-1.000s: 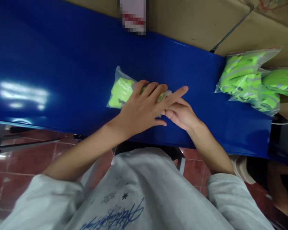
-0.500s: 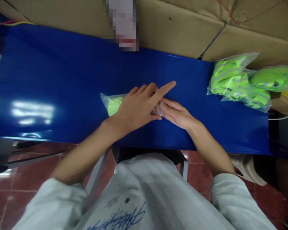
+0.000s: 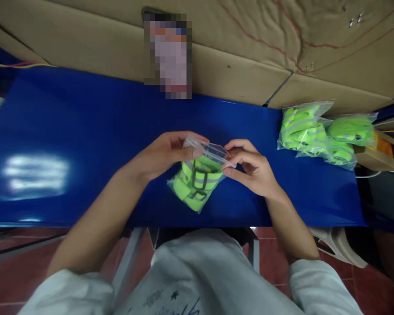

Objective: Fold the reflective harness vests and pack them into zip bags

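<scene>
Between my hands is a clear plastic zip bag (image 3: 213, 151) with a folded neon-yellow reflective strap (image 3: 202, 179) inside. Grey stripes and dark buckles show on the strap. My left hand (image 3: 170, 153) pinches the bag's top edge at its left corner, thumb on the near side. At the right end of the same edge, my right hand (image 3: 251, 168) grips the plastic between thumb and fingers. The bag's mouth faces away from me, and its filled end points toward my body over the blue table (image 3: 95, 131).
Several filled bags of neon-yellow straps (image 3: 304, 129) lie at the table's right back. Beside them is a cardboard box (image 3: 381, 151). Brown cardboard (image 3: 243, 74) lines the back edge, with a blurred-out item (image 3: 170, 57) against it. A pale plastic stool (image 3: 343, 247) stands below right.
My hands have moved apart from over the bag to its two top corners. The bag has turned, so its filled end now faces me and the strap's buckles show.
</scene>
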The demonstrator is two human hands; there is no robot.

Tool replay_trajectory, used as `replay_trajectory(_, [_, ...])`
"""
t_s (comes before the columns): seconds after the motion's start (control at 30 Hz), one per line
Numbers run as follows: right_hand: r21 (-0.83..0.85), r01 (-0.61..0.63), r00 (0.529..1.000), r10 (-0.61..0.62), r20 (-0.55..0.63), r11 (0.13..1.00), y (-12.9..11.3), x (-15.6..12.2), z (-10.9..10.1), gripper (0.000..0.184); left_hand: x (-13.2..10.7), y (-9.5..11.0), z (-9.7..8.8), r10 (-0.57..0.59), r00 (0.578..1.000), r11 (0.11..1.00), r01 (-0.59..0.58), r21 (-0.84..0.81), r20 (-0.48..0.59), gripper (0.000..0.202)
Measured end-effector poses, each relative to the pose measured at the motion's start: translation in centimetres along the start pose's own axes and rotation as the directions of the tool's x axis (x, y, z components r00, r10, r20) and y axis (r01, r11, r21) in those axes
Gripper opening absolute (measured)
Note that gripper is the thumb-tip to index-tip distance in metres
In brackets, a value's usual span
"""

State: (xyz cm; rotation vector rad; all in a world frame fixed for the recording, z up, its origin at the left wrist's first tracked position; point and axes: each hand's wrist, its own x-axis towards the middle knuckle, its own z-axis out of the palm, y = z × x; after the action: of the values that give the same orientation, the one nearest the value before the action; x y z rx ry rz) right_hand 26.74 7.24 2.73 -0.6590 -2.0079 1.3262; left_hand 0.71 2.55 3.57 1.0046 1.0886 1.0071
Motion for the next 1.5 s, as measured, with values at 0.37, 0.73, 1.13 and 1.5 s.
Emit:
replay_trajectory(0.37, [-0.159, -0.119, 0.993, 0.118, -0.017, 0.98, -0.7, -0.5, -0.2, 0.016, -0.5, -1.3, -0.3, 0.045, 0.999, 0.995, -0.046, -0.09, -0.01, 0.039])
replay_trajectory(0.73, [-0.17, 0.059, 0.951, -0.003, 0.31, 0.984, -2.9, -0.9, -2.8, 0.011, -1.3, -0.3, -1.7, 0.206, 0.898, 0.934, -0.3, 0.196, 0.389, 0.014])
replay_trajectory(1.13, [-0.224, -0.183, 0.965, 0.218, 0.144, 0.957, -3.3, -2.0, -5.2, 0.011, -1.0, -2.6, -0.1, 0.264, 0.901, 0.956, -0.292, 0.032, 0.343, 0.026])
replay_trajectory(1.5, [0.006, -0.431, 0.869, 0.414, 0.271, 0.902, -0.9, -1.1, -3.7, 0.023, -0.9, -2.9, 0.3, 0.197, 0.903, 0.967, -0.244, 0.077, 0.381, 0.03])
